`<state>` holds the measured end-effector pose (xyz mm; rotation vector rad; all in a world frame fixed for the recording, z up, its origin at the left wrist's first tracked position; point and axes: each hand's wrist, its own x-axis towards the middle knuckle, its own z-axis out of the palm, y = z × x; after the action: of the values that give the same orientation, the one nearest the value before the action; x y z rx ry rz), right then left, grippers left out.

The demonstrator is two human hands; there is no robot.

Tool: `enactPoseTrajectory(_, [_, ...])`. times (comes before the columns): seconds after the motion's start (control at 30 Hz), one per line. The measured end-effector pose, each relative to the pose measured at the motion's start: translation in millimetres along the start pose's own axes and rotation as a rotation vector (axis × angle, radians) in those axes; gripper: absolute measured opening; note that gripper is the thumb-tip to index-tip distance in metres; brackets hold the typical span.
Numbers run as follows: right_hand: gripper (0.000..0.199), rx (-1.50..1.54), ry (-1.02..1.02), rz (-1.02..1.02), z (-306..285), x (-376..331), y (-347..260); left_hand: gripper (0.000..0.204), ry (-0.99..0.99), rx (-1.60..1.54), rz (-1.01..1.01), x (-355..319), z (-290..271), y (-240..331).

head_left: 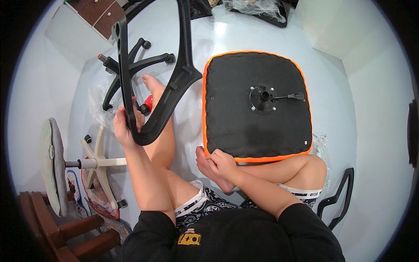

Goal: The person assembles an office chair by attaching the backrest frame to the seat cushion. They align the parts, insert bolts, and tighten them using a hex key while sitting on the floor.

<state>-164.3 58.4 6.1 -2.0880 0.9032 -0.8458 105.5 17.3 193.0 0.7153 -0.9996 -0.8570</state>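
Observation:
My left hand (127,124) grips the lower bend of a black plastic chair armrest (170,94), a large angular loop raised at the left. Its upper end runs out of view. My right hand (223,163) is closed, its fingers curled beside my bare foot at the near-left corner of the chair seat (257,131). Whether something small is in those fingers I cannot make out. The seat lies underside up, with black fabric and an orange edge. A round black plate (261,102), bolted at its middle, carries a lever (292,96) pointing right.
Beyond the armrest lies a black wheeled chair base (139,65) with clear plastic wrap near it. A second black armrest (347,196) lies at the lower right. On the left are a tipped white-legged stool (102,162) and brown wooden furniture (74,227). Walls flank both sides.

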Motion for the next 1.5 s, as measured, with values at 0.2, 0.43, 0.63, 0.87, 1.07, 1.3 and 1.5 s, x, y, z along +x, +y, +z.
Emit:
enactPoseTrajectory(0.2, [0.010,0.007,-0.014,-0.009,-1,0,1,0.047,-0.070,0.040,0.140,-7,31,2])
enactPoseTrajectory(0.43, [0.010,-0.003,-0.044,-0.005,-3,0,2,0.049,-0.032,0.281,0.220,-12,39,0])
enactPoseTrajectory(0.63, [0.010,0.017,-0.027,0.003,-3,1,-2,0.048,-0.065,-0.003,0.208,-10,32,3])
enactPoseTrajectory(0.87, [0.011,0.000,-0.026,0.008,3,-2,5,0.043,-0.220,-0.479,0.182,-7,29,10])
enactPoseTrajectory(1.07, [0.011,-0.010,-0.052,0.009,-2,0,3,0.045,-0.234,-0.695,0.056,-1,18,2])
enactPoseTrajectory(1.3, [0.010,0.024,-0.054,0.059,-2,2,2,0.033,0.172,0.334,-0.039,-6,36,-34])
enactPoseTrajectory(1.5, [0.010,0.197,-0.002,0.096,-8,22,-5,0.027,0.260,0.325,-0.169,1,17,-63])
